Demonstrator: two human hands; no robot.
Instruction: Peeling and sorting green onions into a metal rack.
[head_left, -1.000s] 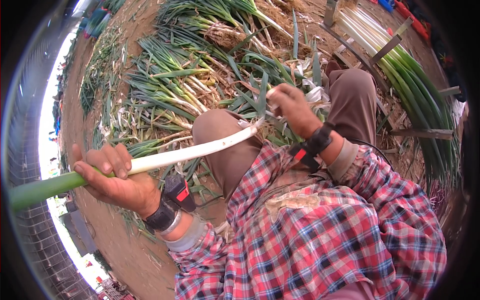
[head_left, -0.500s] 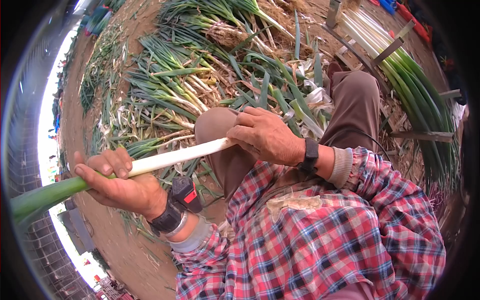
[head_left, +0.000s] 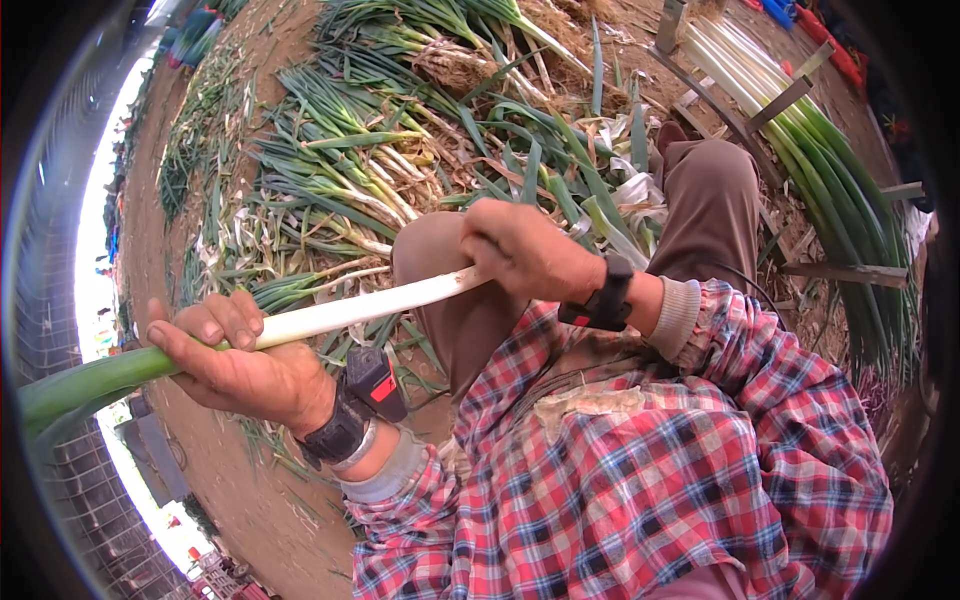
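Observation:
A long green onion [head_left: 370,307] with a white stalk and green leaves slants across the front of me. My left hand [head_left: 255,375] is wrapped round it where white turns to green, and the leaves run off past the left edge. At its root end, over my knee, my right hand [head_left: 530,252] is closed with the back of the hand turned up. The curled fingers hide the tip of the stalk, and I cannot make out whether they hold anything else.
Heaps of untrimmed green onions [head_left: 350,170] with roots lie on the ground ahead. Peeled leaves and skins [head_left: 632,195] are scattered near my feet. On the right, a bundle of cleaned green onions [head_left: 800,130] rests in a wooden rack [head_left: 845,271]. A wire mesh [head_left: 60,400] is at far left.
My right hand has rolled over at the wrist and shifted slightly right at the root end, its fingers now curled under. The left hand and the green onion have hardly moved.

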